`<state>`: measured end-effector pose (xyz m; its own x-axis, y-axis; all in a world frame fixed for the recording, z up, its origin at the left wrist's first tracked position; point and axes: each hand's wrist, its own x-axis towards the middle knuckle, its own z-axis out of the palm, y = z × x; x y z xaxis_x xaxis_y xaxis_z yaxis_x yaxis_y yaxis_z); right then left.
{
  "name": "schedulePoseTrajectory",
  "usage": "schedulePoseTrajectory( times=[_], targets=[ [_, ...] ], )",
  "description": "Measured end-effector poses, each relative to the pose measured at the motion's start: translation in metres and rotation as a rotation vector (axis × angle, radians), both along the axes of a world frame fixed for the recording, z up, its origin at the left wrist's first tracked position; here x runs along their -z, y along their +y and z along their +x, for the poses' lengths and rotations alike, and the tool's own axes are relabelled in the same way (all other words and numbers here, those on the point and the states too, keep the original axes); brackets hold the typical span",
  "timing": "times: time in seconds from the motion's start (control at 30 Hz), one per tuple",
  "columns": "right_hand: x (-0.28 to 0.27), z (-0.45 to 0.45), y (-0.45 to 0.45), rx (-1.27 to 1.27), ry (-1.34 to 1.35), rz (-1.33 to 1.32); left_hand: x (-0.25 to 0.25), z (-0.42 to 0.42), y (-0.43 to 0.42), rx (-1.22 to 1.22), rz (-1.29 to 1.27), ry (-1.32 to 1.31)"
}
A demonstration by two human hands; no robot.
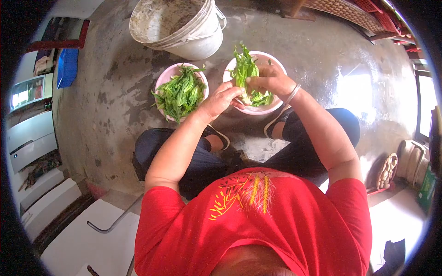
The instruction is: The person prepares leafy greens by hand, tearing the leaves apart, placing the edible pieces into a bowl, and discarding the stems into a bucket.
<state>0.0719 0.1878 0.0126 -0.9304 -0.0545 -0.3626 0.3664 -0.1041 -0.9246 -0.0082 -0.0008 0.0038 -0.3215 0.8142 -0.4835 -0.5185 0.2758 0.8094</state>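
My left hand grips the pale base of a leafy green vegetable, held upright above a pink basket. From the other side, my right hand pinches the same vegetable near its middle; a bracelet circles that wrist. More green leaves lie in the basket below my hands. Left of it, a second pink basin is heaped with darker green leaves. Part of the vegetable's base is hidden by my fingers.
A dirty white bucket with a wire handle stands behind the basins on the wet concrete floor. My feet and knees are close around the basins. A blue container sits far left; a woven basket stands at right.
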Motion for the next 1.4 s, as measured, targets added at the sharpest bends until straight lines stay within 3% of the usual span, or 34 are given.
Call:
schedulePoseTrajectory(
  times=[0.07,0.27,0.5,0.67,1.1,1.4],
  targets=[
    [0.003,0.000,0.001,-0.044,0.036,-0.070,-0.003,-0.001,0.000,0.005,-0.011,0.009],
    [0.017,-0.002,-0.007,0.144,0.163,0.015,-0.010,0.003,0.005,0.023,-0.047,0.186],
    [0.012,0.000,-0.005,0.214,0.095,-0.031,0.006,0.005,0.004,-0.044,-0.053,0.294],
    [0.006,0.002,-0.010,0.331,0.018,-0.272,0.007,0.006,0.005,-0.122,-0.028,0.121],
    [0.008,0.002,-0.014,0.426,-0.023,-0.468,0.007,0.012,0.008,-0.277,0.113,-0.135],
    [0.015,0.002,-0.006,0.385,-0.031,-0.603,0.001,0.008,0.006,-0.160,0.214,-0.195]
  ],
)
